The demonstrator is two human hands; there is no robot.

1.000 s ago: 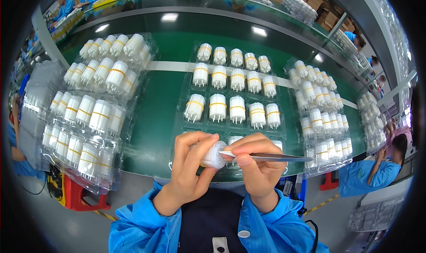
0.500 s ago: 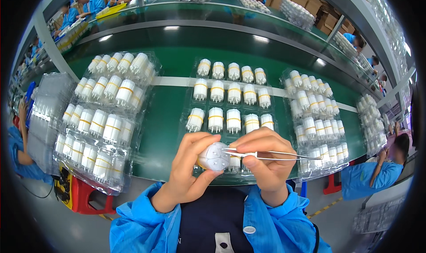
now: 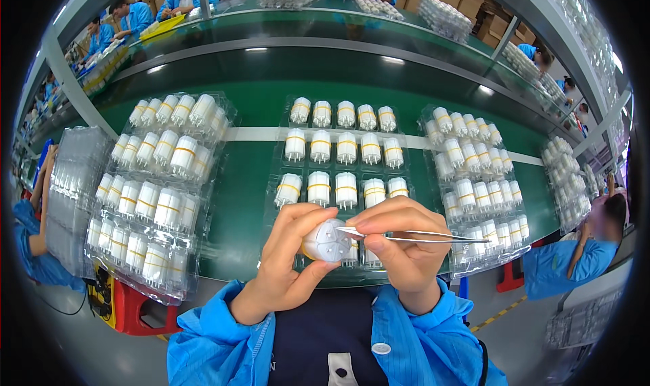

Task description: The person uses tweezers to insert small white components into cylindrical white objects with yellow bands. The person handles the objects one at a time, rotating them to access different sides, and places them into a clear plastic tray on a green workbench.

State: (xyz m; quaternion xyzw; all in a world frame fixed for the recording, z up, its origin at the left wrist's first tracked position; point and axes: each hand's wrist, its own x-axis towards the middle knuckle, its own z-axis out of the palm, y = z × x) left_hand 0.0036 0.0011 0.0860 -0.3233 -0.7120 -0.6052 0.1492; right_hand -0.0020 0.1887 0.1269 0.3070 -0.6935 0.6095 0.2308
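Observation:
My left hand [image 3: 288, 250] is closed around a white cylindrical part [image 3: 330, 241] and tilts its end face up toward me. That face is divided into petal-like sections with small details on them. Steel tweezers [image 3: 433, 237] are pinched in my right hand [image 3: 403, 240], pointing left. Their tips lie at the right edge of the face; whether they touch it or grip something tiny I cannot tell. Just beyond my hands lies a clear plastic tray [image 3: 279, 161] holding rows of similar white cylinders, each with a yellow band and pins at one end. My fingers hide part of its nearest row.
Stacked trays of banded cylinders stand at left [image 3: 152, 196] and right [image 3: 477, 183] on the green bench [image 3: 240, 176]. A pile of clear trays [image 3: 74, 196] is at far left. Co-workers in blue sit at both sides and across a metal frame [image 3: 71, 88]. A red stool [image 3: 139, 311] stands below left.
The tweezers have turned slightly, and their two arms now appear closer together. My left hand keeps its hold on the part. The surroundings have shifted a little as my head moved.

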